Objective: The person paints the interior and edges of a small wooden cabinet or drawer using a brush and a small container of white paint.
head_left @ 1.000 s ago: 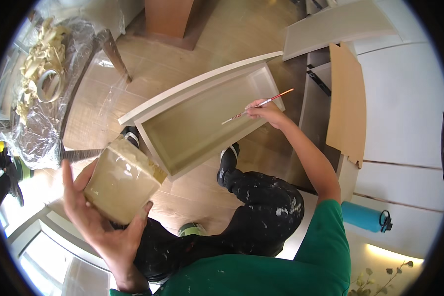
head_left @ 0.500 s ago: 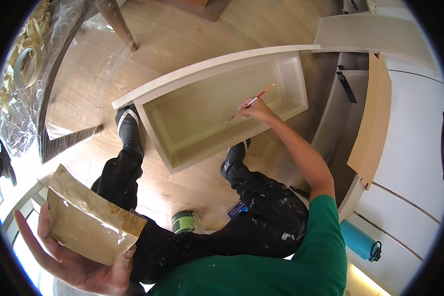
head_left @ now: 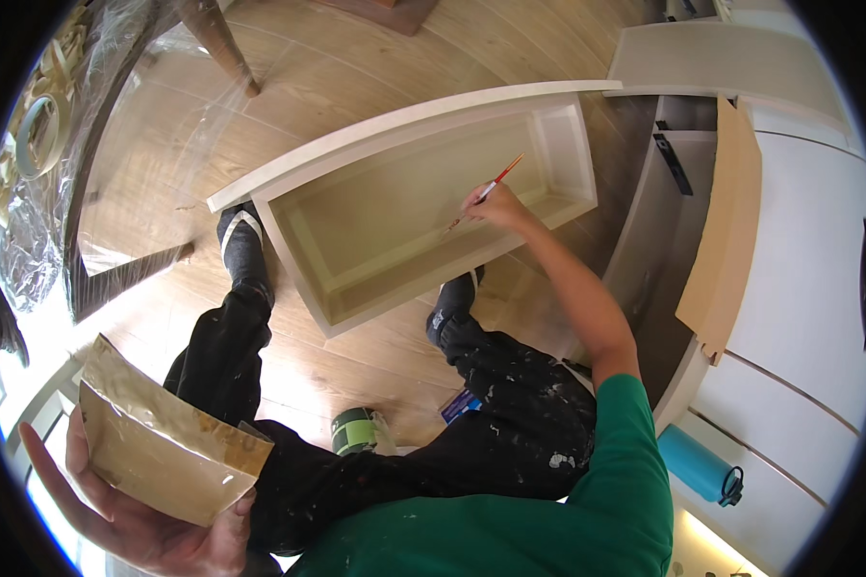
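Overhead, right hand (head_left: pixel 496 204) gripping paintbrush (head_left: pixel 486 192) inside drawer (head_left: pixel 404 226), left hand (head_left: pixel 154 524) cradling paint tub (head_left: pixel 159 447)

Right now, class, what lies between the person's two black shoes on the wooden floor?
In the head view, a corner of the shallow cream-painted wooden box lies between the left shoe and right shoe.
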Motion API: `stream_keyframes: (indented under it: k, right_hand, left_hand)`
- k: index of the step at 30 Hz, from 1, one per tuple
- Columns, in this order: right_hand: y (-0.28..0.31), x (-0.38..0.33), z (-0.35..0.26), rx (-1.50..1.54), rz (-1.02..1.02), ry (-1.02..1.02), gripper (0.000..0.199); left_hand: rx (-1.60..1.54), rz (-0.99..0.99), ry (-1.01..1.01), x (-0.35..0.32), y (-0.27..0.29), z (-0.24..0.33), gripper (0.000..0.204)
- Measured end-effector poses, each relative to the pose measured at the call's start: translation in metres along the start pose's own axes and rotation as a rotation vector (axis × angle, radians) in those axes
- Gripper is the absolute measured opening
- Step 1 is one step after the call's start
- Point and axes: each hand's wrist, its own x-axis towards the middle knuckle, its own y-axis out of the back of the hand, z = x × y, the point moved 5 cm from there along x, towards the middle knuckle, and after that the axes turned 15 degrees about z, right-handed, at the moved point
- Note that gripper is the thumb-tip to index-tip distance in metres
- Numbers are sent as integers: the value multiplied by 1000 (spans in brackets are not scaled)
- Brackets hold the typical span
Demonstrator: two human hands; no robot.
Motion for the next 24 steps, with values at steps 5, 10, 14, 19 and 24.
stream_keyframes:
  k: [5,10,14,19,24]
  right_hand:
    - [44,9,17,-141,109,67,12]
    - [79,21,27,-301,215,185,11]
    - [82,25,40,-532,314,290,13]
    - [18,3,-10,-424,132,447,8]
    - [-44,-20,-47,-154,-41,302,8]
  left_hand:
    - [36,-3,40,-1,0,0,124]
    - [89,-31,-23,0,0,-1,125]
    - [155,-127,-40,7,-5,7,124]
    - [113,-15,-132,0,9,-9,125]
    - [46,-7,-13,0,0,-3,127]
